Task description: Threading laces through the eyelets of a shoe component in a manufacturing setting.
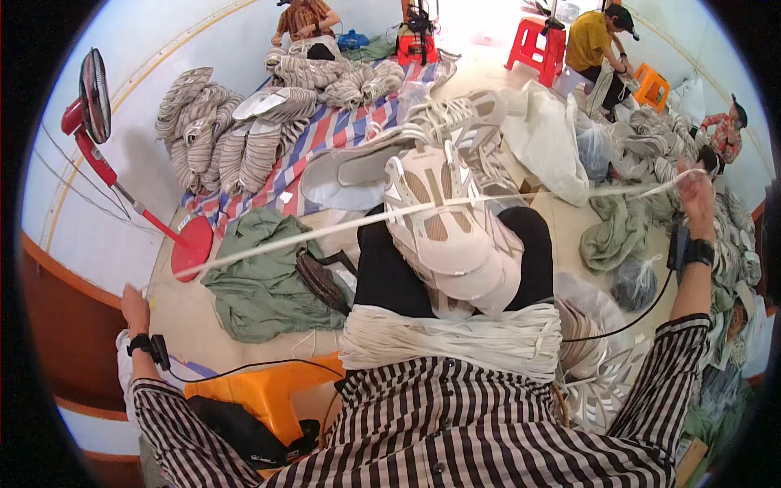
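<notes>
A long white shoelace [309, 237] is stretched between my widely spread arms. My left hand [136, 309], far out at the left, is closed on one end. Higher up at the right, my right hand [696, 197] grips the other end. The lace passes over a beige and white sneaker [443, 244], whose toe points toward me between my knees. More sneakers of this kind lie under and behind it, their details partly hidden. Across my lap rests a thick bundle of white shoelaces [451, 342].
Stacked shoe uppers [199, 130] lie on a striped sheet [277, 175]. A red fan [191, 248] stands at left, by green cloth [260, 276]. An orange stool [268, 390] is beside me. Other people sit farther back; shoe piles [651, 134] line the right side.
</notes>
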